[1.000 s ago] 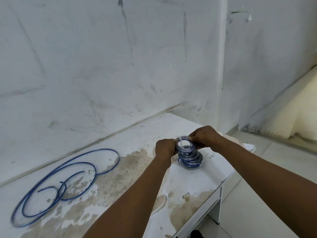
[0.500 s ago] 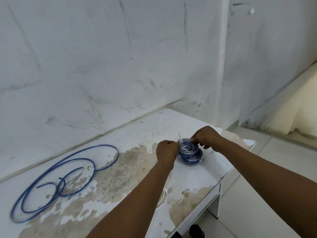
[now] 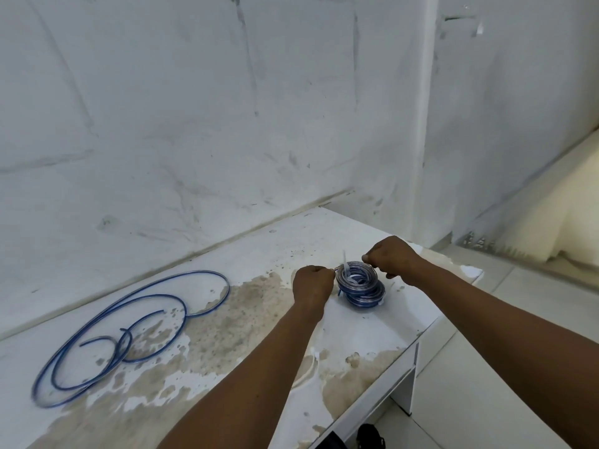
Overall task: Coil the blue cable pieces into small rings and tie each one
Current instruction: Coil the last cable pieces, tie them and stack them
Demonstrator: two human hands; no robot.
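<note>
I see both hands out over the white bench [image 3: 246, 254], toward its far right end. My left hand [image 3: 311, 286] is curled tight, with its fingertips pinched at the left edge of the top blue ring [image 3: 356, 276]. My right hand [image 3: 390, 259] is curled too, and it pinches the far right edge of that same ring. So both hands are closed on the top ring, one on each side.

The top ring sits on a small pile of blue rings [image 3: 364, 294] that rests on the bench. A thin white tie [image 3: 345, 264] wraps the left side of the top ring, and its loose tail sticks up just beside my left hand. I cannot tell if the tie is pulled tight.

Well apart from the pile, on the left part of the bench, lies a long blue cable [image 3: 129, 325]. It is spread out in big loose loops that cross over each other, and it lies flat.

The bench has big brown stains in the middle and near the front edge. A white wall [image 3: 194, 124] stands behind the bench. The floor [image 3: 470, 400] on the right has pale tiles.
</note>
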